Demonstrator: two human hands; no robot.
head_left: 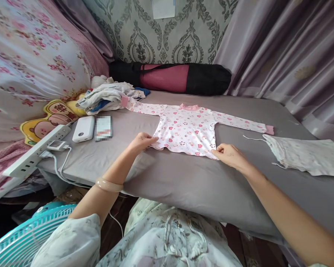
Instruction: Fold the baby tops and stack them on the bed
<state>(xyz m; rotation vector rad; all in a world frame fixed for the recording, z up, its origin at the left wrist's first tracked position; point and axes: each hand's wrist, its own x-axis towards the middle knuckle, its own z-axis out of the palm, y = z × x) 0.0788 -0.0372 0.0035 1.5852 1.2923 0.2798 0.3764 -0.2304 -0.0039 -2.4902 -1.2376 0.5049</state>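
A small long-sleeved shirt (186,128), white with pink hearts and flowers and a pink collar and cuffs, lies spread out on the grey bed sheet (178,178). Its collar points away from me and both sleeves stretch out sideways. My left hand (142,142) pinches the lower left corner of the hem. At the lower right corner, my right hand (229,154) grips the hem between thumb and fingers. To the right lies a folded pale garment (308,154) with drawstrings. The left cuff touches a pile of clothes (108,94).
At the left are a white power bank (83,129), a blurred card-like item (103,128), a power strip (41,148) with cables and a yellow plush cushion (41,126). A black-and-maroon long bag (169,78) lies along the wall. A turquoise fan (30,233) stands below left.
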